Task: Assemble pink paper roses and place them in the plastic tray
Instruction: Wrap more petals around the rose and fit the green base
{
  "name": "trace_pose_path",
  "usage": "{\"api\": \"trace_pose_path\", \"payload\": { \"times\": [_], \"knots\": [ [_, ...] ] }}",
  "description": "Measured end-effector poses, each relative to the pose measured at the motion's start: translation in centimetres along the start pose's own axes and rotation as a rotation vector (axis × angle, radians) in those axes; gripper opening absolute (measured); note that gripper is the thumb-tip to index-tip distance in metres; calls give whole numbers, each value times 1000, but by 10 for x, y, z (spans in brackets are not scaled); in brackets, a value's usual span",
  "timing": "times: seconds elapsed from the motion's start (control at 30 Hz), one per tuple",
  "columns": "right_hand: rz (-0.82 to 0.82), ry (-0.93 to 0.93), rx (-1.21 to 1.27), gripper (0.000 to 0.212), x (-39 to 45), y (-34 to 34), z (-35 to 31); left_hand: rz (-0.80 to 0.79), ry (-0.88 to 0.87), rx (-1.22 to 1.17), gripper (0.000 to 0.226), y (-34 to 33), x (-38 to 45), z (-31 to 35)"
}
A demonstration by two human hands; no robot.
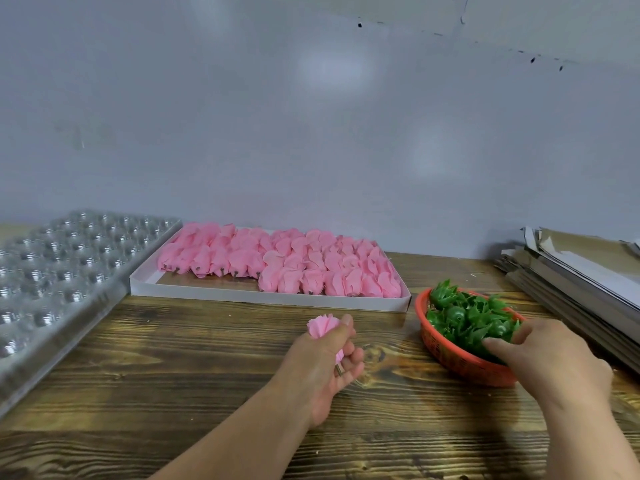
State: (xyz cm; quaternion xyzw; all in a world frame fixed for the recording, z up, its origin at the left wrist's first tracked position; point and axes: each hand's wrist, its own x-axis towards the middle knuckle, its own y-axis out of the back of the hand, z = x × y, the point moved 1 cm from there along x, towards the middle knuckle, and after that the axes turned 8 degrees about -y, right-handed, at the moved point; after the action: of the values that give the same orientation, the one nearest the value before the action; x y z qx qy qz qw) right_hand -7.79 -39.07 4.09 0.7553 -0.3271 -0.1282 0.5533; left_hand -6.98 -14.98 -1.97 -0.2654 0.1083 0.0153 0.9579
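Lower centre: left hand (325, 362) grips pink rose (322, 326); lower right, right hand (547, 355) reaches into orange basket (450, 358), fingers on green calyxes (464, 317), grip unclear. Next, probably: fit calyx onto stem.

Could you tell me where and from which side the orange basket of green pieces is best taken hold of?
Probably by the near rim of the orange basket, coming from the front. It is shallow and open-topped, so fingers can hook over its wall. The right hand reaches into the green pieces there, and stacked cardboard crowds its right side.
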Motion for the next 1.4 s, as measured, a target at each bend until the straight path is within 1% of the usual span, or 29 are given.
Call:
{"api": "trace_pose_path", "payload": {
  "times": [0.07,0.13,0.3,0.37,0.43,0.5,0.6,0.67,0.77,0.87,0.97,1.1,1.23,1.4],
  "knots": [
    [-18,3,-22,16,0,-1,-1,-1,0,3,18,0,0,0],
    [-25,-3,-23,9,0,-3,0,-3,-3,3,18,0,0,0],
    [-84,-18,18,17,3,-4,2,-4,-5,-3,18,-1,0,0],
    [-62,-11,66,20,3,-5,2,-5,-2,-8,18,-1,0,1],
    [-3,-3,111,22,3,-4,1,-2,-1,-6,18,-1,0,1],
    [9,4,133,19,3,-4,0,-1,0,-6,18,-1,0,1],
    [-63,11,70,11,2,-7,0,-6,4,-7,18,0,0,0],
    [-82,11,48,15,3,-8,-1,-9,4,-4,18,0,0,0],
    [-50,16,76,20,2,-7,-2,-16,-2,2,18,0,-1,0],
    [35,14,133,16,0,-6,-3,-16,-5,2,18,0,-1,1],
    [116,48,242,16,-2,-5,-4,-13,-3,-1,18,-1,-1,1],
    [125,102,341,21,-2,-7,-7,-14,-6,-4,18,-1,-2,1],
    [167,104,420,16,-1,-10,-10,-16,-4,-9,18,-1,-2,2],
    [152,155,432,19,0,-14,-10,-19,-9,-9,19,0,-1,1]
  ]
}}
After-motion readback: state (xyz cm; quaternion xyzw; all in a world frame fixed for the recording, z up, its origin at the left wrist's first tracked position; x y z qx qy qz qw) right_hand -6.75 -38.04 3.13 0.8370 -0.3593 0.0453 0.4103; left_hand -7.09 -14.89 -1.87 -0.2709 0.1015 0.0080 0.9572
